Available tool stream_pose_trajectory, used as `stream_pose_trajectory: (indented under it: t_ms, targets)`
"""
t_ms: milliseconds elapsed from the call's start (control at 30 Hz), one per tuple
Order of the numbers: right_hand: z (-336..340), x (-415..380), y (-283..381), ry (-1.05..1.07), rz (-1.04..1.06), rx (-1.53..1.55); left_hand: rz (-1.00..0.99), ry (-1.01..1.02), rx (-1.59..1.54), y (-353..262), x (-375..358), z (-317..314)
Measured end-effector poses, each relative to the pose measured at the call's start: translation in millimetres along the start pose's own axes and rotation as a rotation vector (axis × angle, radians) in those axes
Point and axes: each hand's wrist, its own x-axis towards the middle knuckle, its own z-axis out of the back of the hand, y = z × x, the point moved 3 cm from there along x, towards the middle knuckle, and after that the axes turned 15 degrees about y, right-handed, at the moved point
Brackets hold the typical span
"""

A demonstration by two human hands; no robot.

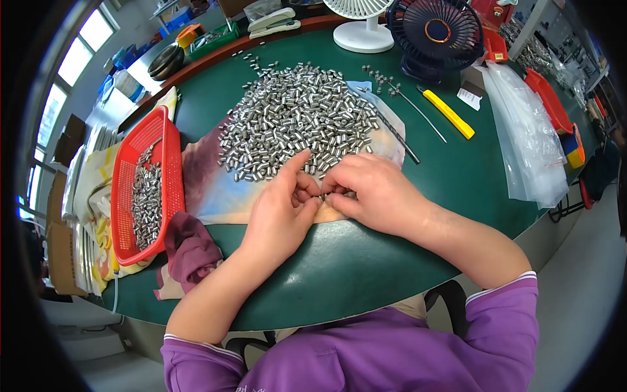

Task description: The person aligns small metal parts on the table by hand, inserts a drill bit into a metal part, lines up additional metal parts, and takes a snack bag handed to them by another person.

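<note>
A large heap of small shiny metal cylinders [294, 117] lies on a multicoloured cloth [209, 186] in front of me. At the heap's near edge my left hand [287, 196] and my right hand [369, 189] meet, fingertips almost touching. The left thumb and fingers pinch together, with the index finger raised. My right thumb and fingers are also closed in a pinch. Something small and metallic shows between the fingertips, probably one of the cylinders, but it is mostly hidden.
On the left, a red plastic basket [171, 170] holds more cylinders, beside a maroon cloth [189, 251]. A yellow-handled cutter [450, 115], metal rods [424, 117], a white fan [362, 36], a dark fan [434, 39] and clear plastic bags [522, 137] lie or stand to the right and back.
</note>
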Motion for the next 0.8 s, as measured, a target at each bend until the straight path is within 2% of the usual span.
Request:
stream_pose_trajectory:
  t_ms: [200,567,800]
  targets:
    - [1.8,-5.2,3.4,0.005,-0.022,0.054,-0.1,-0.028,0.051,-3.7,-3.6,-5.2]
    - [2.9,-5.3,5.8,-0.025,0.066,-0.034,-0.077,0.017,0.068,-7.0,-7.0,-2.8]
    - [4.6,-8.7,5.7,0.004,0.029,0.011,-0.067,0.036,0.063,-7.3,-8.0,-4.9]
